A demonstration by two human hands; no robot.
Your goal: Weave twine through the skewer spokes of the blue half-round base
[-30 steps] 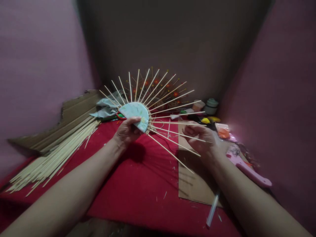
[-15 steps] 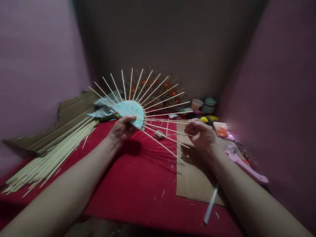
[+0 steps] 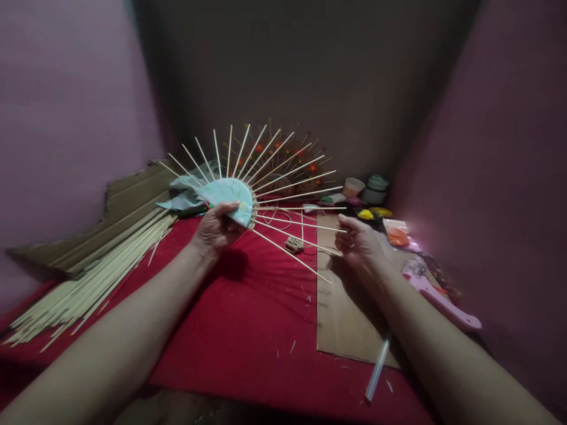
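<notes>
My left hand (image 3: 218, 227) grips the straight lower edge of a pale blue half-disc (image 3: 225, 192), its thumb lying across the face. Thin wooden sticks (image 3: 290, 174) fan out from the curved rim, where twine (image 3: 254, 212) is woven between them. At the tips of the lower right sticks is my right hand (image 3: 357, 239), fingers curled and pinched. Whether it holds a stick tip or a strand of twine cannot be made out. Beneath the sticks a small twine ball (image 3: 293, 244) rests on the red cloth (image 3: 248, 336).
Loose sticks (image 3: 93, 277) lie in a bundle at left beside folded cardboard (image 3: 133, 192). A cardboard sheet (image 3: 336, 319), a clear glue stick (image 3: 378, 369) and a pink tool handle (image 3: 443, 304) are at right. Jars (image 3: 375, 190) and a flower-decorated fan piece (image 3: 301, 156) stand behind.
The half-disc and its sticks have shifted slightly left and turned a little. My right hand has moved slightly right, to the stick tips. The twine ball has shifted slightly right.
</notes>
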